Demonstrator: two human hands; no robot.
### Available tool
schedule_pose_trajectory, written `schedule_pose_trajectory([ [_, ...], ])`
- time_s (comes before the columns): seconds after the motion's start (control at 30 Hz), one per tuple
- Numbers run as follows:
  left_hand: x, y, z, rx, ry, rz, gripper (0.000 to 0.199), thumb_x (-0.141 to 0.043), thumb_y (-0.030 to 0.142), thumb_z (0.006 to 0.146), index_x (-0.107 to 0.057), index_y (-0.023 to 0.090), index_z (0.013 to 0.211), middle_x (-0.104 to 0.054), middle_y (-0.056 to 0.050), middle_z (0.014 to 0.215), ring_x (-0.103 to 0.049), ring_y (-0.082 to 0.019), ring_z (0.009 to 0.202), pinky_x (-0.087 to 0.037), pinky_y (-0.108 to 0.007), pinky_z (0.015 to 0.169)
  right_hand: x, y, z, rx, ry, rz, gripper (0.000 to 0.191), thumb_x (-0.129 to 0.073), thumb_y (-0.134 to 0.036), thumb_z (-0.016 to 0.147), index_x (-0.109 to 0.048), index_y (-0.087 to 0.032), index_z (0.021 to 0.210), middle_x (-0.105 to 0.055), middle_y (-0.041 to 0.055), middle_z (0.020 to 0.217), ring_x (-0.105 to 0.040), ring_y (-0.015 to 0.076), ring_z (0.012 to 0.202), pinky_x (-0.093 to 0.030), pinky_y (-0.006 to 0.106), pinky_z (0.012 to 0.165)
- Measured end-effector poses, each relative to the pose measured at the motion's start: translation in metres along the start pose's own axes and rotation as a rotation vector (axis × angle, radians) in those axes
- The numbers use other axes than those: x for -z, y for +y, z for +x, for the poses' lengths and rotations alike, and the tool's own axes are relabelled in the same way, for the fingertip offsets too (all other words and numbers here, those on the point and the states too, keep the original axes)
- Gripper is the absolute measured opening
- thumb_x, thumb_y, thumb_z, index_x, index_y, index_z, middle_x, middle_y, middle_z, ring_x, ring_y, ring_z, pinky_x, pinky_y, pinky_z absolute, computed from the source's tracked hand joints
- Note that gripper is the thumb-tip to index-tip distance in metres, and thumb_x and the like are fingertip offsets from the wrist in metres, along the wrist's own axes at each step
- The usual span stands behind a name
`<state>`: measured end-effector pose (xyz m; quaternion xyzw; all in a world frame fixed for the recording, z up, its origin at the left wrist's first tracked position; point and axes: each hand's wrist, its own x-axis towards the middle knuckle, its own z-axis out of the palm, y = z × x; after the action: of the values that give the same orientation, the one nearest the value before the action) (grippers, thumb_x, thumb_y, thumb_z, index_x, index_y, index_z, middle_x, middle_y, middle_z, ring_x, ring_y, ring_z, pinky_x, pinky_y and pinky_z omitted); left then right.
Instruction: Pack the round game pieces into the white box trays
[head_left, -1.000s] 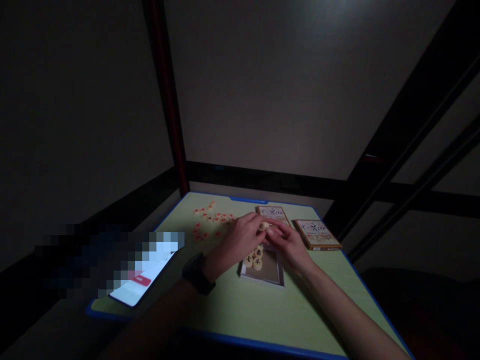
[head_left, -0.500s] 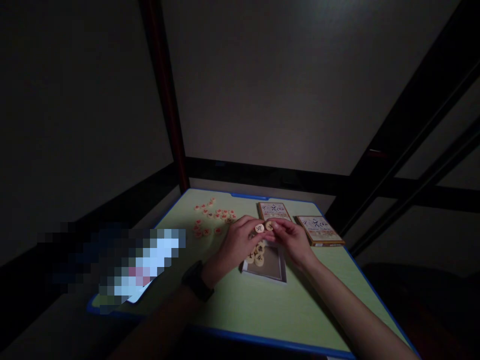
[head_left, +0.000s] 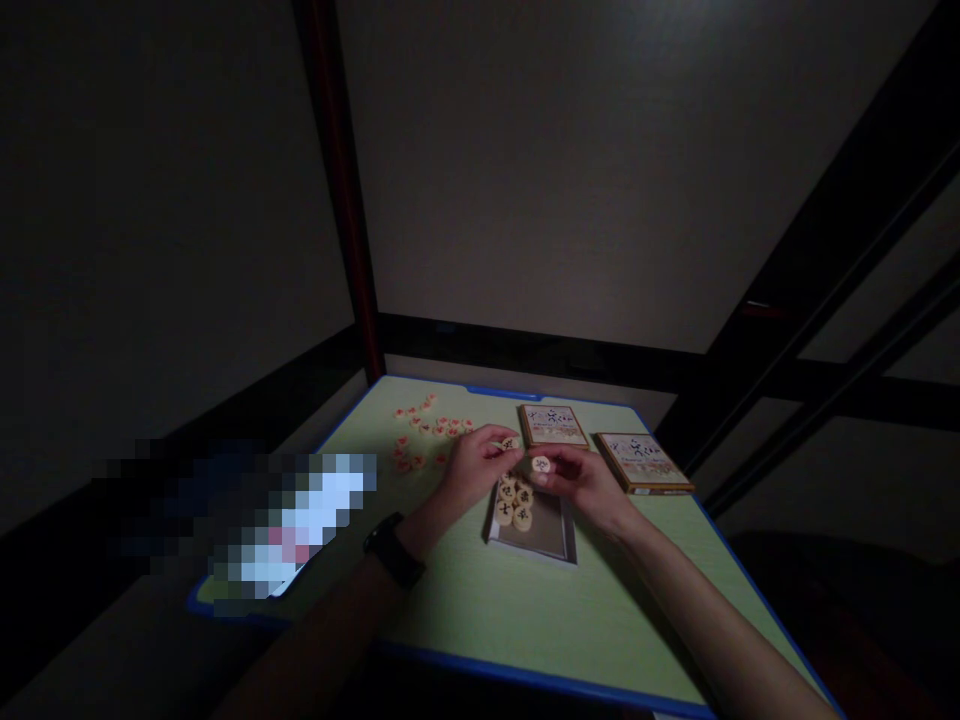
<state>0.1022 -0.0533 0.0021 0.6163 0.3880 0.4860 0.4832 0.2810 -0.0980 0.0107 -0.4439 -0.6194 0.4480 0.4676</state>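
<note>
Between the fingertips of my left hand (head_left: 474,468) is a round Chinese chess piece (head_left: 510,443) with a dark character. My right hand (head_left: 581,483) pinches another Chinese chess piece (head_left: 541,465), its marked face turned up toward me. Both hands hover over a shallow open box (head_left: 551,530). Several dark-marked pieces (head_left: 514,505) lie in rows along the left side of that box; my hands hide its far end. Farther left, many red-marked pieces (head_left: 442,428) lie scattered on the table, some partly behind my left hand.
Two flat printed boxes (head_left: 553,426) (head_left: 645,462) lie beyond and to the right of my hands. A bright, pixelated screen (head_left: 315,515) sits at the left edge of the green table (head_left: 465,610), which has a blue rim. Walls rise behind it.
My hands have drawn apart, each keeping one piece. The right hand's piece has come lower and nearer, and more pieces in the open box now show. The view has shifted slightly.
</note>
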Motion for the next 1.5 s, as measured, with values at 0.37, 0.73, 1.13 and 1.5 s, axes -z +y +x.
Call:
schedule_pose_trajectory([
  [0.37, -0.002, -0.011, 0.001, -0.013, -0.011, 0.169, 0.006, -0.063, 0.015, 0.081, -0.068, 0.013, 0.086, -0.072, -0.006, 0.084, -0.067, -0.014, 0.076, -0.055, -0.024, 0.068, -0.002, -0.015, -0.013, 0.093, -0.258, -0.312, 0.012, -0.061, -0.025, 0.085, -0.062, -0.018, 0.095, -0.067, 0.0014, 0.078, -0.059, 0.0146, 0.070, -0.045, 0.025, 0.064],
  [0.73, 0.011, -0.015, 0.007, 0.033, -0.010, 0.396, 0.017, -0.059, 0.028, 0.084, -0.066, 0.015, 0.076, -0.070, -0.003, 0.073, -0.064, -0.014, 0.068, -0.048, -0.022, 0.060, -0.009, -0.020, -0.019, 0.321, -0.344, -0.616, 0.022, -0.061, -0.007, 0.081, -0.073, -0.020, 0.095, -0.067, 0.0053, 0.090, -0.061, 0.0180, 0.083, -0.048, 0.030, 0.075],
  [1.13, 0.006, 0.004, -0.010, 0.253, -0.100, 0.561, 0.030, -0.051, 0.048, 0.090, -0.053, 0.020, 0.079, -0.061, 0.004, 0.054, -0.060, -0.014, 0.046, -0.037, -0.021, 0.045, -0.021, -0.015, -0.017, 0.510, -0.406, -0.841, 0.019, -0.074, -0.019, 0.081, -0.078, -0.029, 0.097, -0.062, 0.0035, 0.088, -0.051, 0.0189, 0.087, -0.042, 0.031, 0.078],
  [1.5, 0.006, 0.013, -0.013, 0.264, -0.125, 0.593, 0.031, -0.047, 0.049, 0.091, -0.050, 0.022, 0.077, -0.054, 0.005, 0.048, -0.058, -0.015, 0.043, -0.037, -0.022, 0.044, -0.022, -0.013, -0.017, 0.511, -0.418, -0.809, 0.024, -0.074, -0.020, 0.081, -0.075, -0.026, 0.104, -0.068, 0.0044, 0.097, -0.056, 0.0192, 0.091, -0.043, 0.031, 0.081],
])
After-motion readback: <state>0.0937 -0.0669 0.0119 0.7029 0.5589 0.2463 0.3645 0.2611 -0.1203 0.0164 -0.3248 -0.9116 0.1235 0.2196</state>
